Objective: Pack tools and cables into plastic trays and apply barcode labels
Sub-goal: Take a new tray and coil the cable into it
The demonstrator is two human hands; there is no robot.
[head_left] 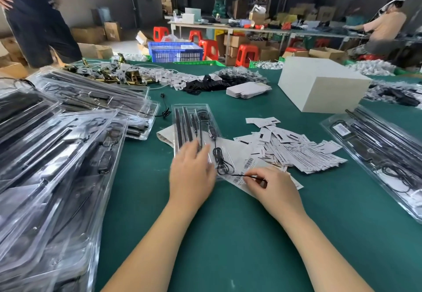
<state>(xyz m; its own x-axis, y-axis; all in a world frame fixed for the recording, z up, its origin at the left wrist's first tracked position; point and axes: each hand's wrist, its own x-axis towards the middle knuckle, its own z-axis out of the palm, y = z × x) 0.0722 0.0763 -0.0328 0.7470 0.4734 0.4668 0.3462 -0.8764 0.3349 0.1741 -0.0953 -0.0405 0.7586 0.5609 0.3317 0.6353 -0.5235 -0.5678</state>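
Left grip [193, 172] flat on tray [196, 129] — right grip [271, 185] pinches pick [245, 175] beside it.

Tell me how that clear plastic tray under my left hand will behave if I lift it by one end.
The clear plastic tray looks thin and long, so it will probably flex or sag. It seems light, holding only slim black rods and a thin cable. Its glossy surface may be slippery under the left hand.

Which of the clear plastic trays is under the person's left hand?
The single tray in the table's middle, under the left hand; the others lie stacked at left or apart at right.
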